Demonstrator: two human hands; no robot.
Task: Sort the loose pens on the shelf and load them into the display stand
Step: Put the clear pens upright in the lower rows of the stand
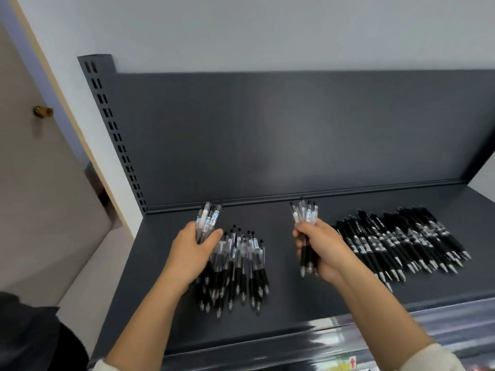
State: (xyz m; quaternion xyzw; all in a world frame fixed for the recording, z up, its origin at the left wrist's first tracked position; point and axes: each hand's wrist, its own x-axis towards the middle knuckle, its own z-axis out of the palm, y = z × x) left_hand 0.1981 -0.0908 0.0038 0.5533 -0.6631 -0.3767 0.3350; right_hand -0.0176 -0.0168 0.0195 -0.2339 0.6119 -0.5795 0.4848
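On the dark grey shelf (pixel 289 295) lie two groups of pens. A heap of clear-barrelled pens with black grips (pixel 241 266) sits left of centre, tips toward me. A wide row of all-black pens (pixel 401 242) lies at the right. My left hand (pixel 191 253) grips a bunch of clear pens (pixel 207 219) just above the left edge of the heap. My right hand (pixel 321 250) grips another bunch of clear pens (pixel 306 214), held upright between the two groups. No display stand is in view.
The shelf's dark back panel (pixel 294 135) rises behind the pens, with a slotted upright (pixel 115 135) at its left. A beige door with a brass knob (pixel 42 111) stands to the left. A glossy shelf front edge (pixel 348 341) runs below.
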